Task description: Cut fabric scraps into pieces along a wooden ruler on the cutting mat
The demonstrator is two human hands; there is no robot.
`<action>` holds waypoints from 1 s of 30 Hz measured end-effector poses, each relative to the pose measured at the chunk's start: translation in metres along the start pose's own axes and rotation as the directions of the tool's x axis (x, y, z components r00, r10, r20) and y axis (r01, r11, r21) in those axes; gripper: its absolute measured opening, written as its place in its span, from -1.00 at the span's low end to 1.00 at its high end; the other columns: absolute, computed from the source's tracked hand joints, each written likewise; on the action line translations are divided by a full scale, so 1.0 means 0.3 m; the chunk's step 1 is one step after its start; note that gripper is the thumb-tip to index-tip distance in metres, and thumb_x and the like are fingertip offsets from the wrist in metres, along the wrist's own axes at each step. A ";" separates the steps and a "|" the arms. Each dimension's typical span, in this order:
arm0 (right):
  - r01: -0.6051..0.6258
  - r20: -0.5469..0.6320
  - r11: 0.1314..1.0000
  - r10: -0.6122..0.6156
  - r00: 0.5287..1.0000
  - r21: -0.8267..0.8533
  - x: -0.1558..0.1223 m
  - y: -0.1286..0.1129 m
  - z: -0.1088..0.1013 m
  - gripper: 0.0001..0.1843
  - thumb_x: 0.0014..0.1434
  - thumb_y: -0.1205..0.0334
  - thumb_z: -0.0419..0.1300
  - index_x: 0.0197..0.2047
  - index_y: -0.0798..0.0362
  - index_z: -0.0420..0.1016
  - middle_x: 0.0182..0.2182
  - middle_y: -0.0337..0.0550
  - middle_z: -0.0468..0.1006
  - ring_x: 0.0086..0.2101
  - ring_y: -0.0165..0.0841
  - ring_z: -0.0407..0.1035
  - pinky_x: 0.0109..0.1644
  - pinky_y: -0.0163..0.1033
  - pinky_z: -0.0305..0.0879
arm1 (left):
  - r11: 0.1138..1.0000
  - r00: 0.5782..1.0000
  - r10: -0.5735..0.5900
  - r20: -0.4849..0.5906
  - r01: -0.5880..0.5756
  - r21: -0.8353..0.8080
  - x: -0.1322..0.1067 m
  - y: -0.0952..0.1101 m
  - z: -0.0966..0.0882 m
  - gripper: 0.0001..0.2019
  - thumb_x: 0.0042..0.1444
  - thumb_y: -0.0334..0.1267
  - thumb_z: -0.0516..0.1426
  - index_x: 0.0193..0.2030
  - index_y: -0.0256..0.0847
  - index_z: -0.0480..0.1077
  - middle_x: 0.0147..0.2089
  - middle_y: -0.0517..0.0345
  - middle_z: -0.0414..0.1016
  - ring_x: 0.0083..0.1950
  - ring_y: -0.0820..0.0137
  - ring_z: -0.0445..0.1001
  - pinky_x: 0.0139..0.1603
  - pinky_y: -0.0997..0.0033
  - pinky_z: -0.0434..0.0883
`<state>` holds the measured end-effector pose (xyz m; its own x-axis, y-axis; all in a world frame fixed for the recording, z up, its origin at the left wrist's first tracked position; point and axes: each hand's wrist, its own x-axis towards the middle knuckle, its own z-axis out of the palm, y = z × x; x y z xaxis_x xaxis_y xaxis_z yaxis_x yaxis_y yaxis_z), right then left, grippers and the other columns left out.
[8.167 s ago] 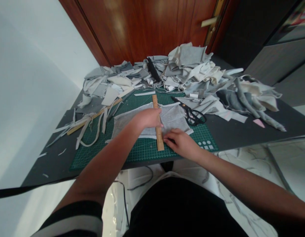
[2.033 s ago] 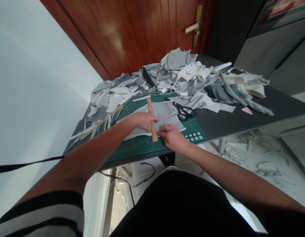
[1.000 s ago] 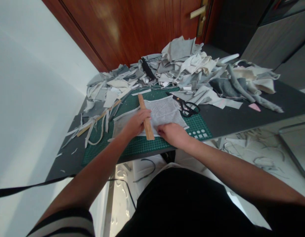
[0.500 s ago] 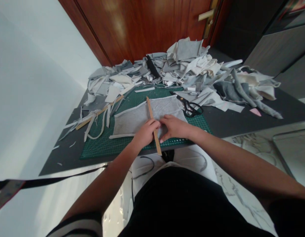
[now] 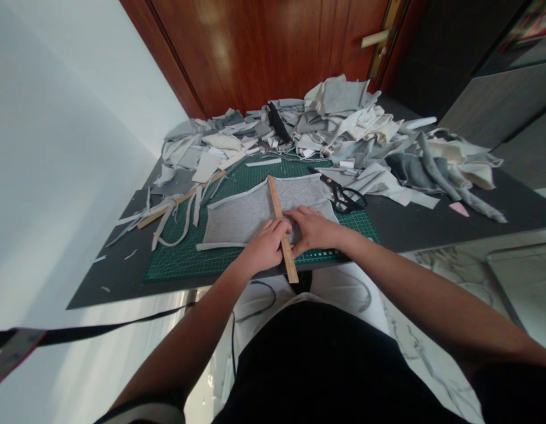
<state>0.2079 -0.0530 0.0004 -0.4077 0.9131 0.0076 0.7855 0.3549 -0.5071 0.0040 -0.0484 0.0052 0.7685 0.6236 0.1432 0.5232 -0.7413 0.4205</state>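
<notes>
A piece of light grey knit fabric (image 5: 240,215) with rolled edges lies spread over the green cutting mat (image 5: 179,268). Across it, running away from me, rests a wooden ruler (image 5: 275,197) whose near end juts past the table's front edge. My left hand (image 5: 267,244) is closed around the ruler's near part. Just right of the ruler, my right hand (image 5: 317,229) touches the fabric, thumb and forefinger spread apart. Black-handled scissors (image 5: 346,197) lie at the fabric's far right corner, beyond my right hand.
A big heap of grey and cream fabric scraps (image 5: 343,123) covers the back of the dark table (image 5: 414,229). To the left are narrow fabric strips (image 5: 187,219) and another wooden stick (image 5: 151,219). A pink scrap (image 5: 459,208) sits at right. Behind stands a wooden door (image 5: 255,53).
The ruler has turned from its narrow edge to show more of its flat face. Both hands appear slightly farther right, and the whole view has shifted a little too.
</notes>
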 end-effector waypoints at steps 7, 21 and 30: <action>-0.036 0.038 0.998 0.038 0.999 -0.047 0.091 0.024 -0.050 0.36 -0.16 -0.19 0.51 0.57 -0.09 -0.08 0.17 0.12 0.31 0.19 0.15 0.22 0.23 0.19 0.12 | 0.997 0.998 -0.070 0.001 0.070 0.027 0.101 -0.080 -0.027 -0.72 0.14 -0.25 0.23 -0.10 -0.10 0.22 0.03 0.01 0.39 0.14 0.11 0.40 0.20 0.06 0.39; 0.218 0.058 0.975 -0.220 0.974 0.035 0.117 0.055 -0.068 -0.07 -0.02 0.10 0.47 0.41 -0.08 0.32 0.24 0.05 0.32 0.21 0.00 0.20 0.29 0.10 0.14 | 0.903 0.915 -0.319 -0.247 0.372 0.216 0.077 -0.070 0.000 -0.58 0.15 -0.14 0.22 0.07 -0.14 0.18 0.12 -0.14 0.35 0.19 -0.05 0.33 0.14 -0.09 0.32; 0.182 -0.008 0.831 -0.209 0.978 0.525 0.150 0.103 -0.021 -0.56 0.23 0.19 0.25 0.15 0.12 0.61 -0.07 -0.08 0.62 -0.07 -0.24 0.49 0.14 -0.12 0.33 | 0.858 0.895 -0.407 -0.185 0.443 0.260 0.064 -0.018 0.001 -0.77 0.29 -0.13 0.12 -0.01 -0.14 0.23 0.06 -0.07 0.44 0.15 0.04 0.35 0.08 0.03 0.26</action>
<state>0.2167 0.0004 -0.0096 -0.5591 0.8203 0.1205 0.3338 0.3558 -0.8729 0.0159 -0.0325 0.0052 0.4069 0.9052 0.1227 0.8854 -0.4238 0.1908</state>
